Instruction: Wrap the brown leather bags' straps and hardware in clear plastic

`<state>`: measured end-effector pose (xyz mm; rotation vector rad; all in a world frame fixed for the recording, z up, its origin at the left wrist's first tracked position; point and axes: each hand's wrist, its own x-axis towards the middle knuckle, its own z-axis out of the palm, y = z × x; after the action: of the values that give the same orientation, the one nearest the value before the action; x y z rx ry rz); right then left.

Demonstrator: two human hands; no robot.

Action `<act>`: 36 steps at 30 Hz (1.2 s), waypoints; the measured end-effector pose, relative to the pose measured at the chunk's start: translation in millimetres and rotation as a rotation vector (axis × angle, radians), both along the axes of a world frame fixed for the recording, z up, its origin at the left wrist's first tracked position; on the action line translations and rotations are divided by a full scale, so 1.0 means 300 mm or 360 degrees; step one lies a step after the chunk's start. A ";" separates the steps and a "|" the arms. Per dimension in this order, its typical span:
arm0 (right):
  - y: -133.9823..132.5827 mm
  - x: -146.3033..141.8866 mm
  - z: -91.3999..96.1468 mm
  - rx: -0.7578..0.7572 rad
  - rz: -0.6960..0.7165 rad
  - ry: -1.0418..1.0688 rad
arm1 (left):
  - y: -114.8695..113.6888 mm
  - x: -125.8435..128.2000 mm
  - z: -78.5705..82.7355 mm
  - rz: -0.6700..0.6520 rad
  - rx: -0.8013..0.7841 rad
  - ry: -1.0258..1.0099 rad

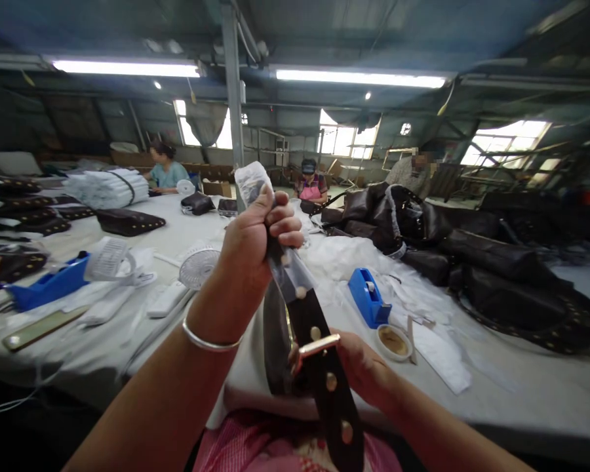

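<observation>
My left hand (255,239) is raised and closed round the upper end of a dark brown studded strap (324,373), where clear plastic wrap (252,178) sticks out above my fist. A silver bangle circles that wrist. My right hand (361,367) is lower, closed on the same strap beside its gold buckle (318,346). The strap runs down over my lap, with round metal studs along it.
The grey work table (521,393) holds a blue tape dispenser (368,298), a small glue dish (393,341), a small white fan (198,265), white wrapping sheets and piles of dark brown bags (403,219). Three other people sit at the far end.
</observation>
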<state>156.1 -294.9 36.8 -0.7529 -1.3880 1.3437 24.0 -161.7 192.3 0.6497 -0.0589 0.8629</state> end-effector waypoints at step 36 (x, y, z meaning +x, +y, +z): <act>0.157 0.009 0.019 0.0504 -0.1093 -0.0560 | -0.138 -0.051 -0.517 -0.0241 0.0065 0.1064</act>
<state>158.8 -247.7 42.5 -1.1469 -1.3796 0.4596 8.7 -203.0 37.3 0.9322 0.4723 0.4677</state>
